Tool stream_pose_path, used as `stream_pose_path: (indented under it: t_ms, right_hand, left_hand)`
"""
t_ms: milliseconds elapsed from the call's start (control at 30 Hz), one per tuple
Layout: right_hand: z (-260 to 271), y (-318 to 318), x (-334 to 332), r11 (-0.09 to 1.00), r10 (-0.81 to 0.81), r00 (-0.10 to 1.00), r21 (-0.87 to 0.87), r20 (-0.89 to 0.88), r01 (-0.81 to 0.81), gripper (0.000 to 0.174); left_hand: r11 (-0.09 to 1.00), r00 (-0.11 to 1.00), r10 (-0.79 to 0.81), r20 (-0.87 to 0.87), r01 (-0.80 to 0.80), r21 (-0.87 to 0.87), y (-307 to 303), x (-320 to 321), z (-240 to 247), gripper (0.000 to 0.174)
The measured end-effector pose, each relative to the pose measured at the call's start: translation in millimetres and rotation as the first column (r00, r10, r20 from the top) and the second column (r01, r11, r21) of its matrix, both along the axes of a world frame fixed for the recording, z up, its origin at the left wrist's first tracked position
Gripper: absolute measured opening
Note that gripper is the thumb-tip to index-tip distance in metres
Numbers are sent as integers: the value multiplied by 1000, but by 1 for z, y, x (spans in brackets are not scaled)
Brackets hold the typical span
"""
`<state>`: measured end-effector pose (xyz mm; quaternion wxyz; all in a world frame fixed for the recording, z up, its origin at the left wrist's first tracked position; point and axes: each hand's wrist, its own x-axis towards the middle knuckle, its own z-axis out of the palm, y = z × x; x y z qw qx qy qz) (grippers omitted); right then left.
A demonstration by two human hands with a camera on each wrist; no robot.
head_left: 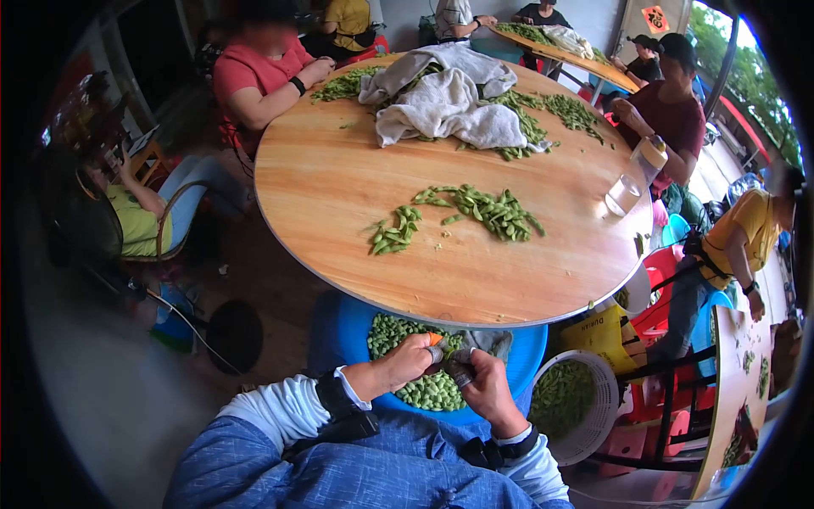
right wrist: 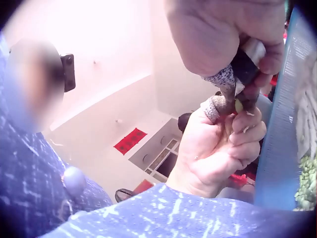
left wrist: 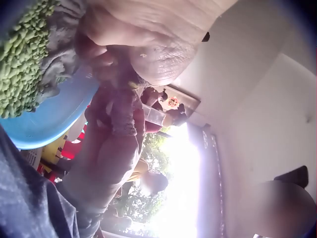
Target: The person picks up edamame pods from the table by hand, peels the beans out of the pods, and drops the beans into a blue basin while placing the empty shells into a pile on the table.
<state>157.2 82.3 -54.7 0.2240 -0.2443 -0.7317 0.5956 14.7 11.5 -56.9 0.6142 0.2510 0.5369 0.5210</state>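
Observation:
My left hand (head_left: 402,361) and right hand (head_left: 492,392) meet fingertip to fingertip over a blue basin (head_left: 527,356). Shelled green soybeans (head_left: 431,394) lie in the basin, with a grey cloth (head_left: 492,343) at its far side. Between the fingertips a small green soybean pod (right wrist: 238,105) shows in the right wrist view, pinched by both hands and mostly hidden behind fingers. Wrappings cover some fingertips and thumbs, among them a speckled thumb cover (right wrist: 221,79) on the right hand.
A round wooden table (head_left: 339,229) stands just beyond the basin, bearing loose pods (head_left: 496,212) and a pod heap under whitish cloths (head_left: 454,106). At right are a white basket (head_left: 606,399) of pods and a yellow bag (head_left: 602,339). Several people sit around.

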Motion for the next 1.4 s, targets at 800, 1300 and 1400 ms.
stream_pose_path:
  t_ms: [800, 1300, 1400]
  right_hand:
    - [-59, 58, 135, 384, -845, 529, -780, -80, 495, 12]
    - [-9, 32, 60, 805, -524, 839, -403, -143, 434, 20]
    - [10, 25, 43, 887, -421, 895, -274, -149, 372, 22]
  left_hand:
    - [870, 166, 463, -871, 106, 482, 15, -82, 38, 15]
    - [967, -191, 200, -961, 199, 161, 61, -148, 70, 8]
    - [944, 50, 324, -945, 42, 326, 57, -168, 55, 6]
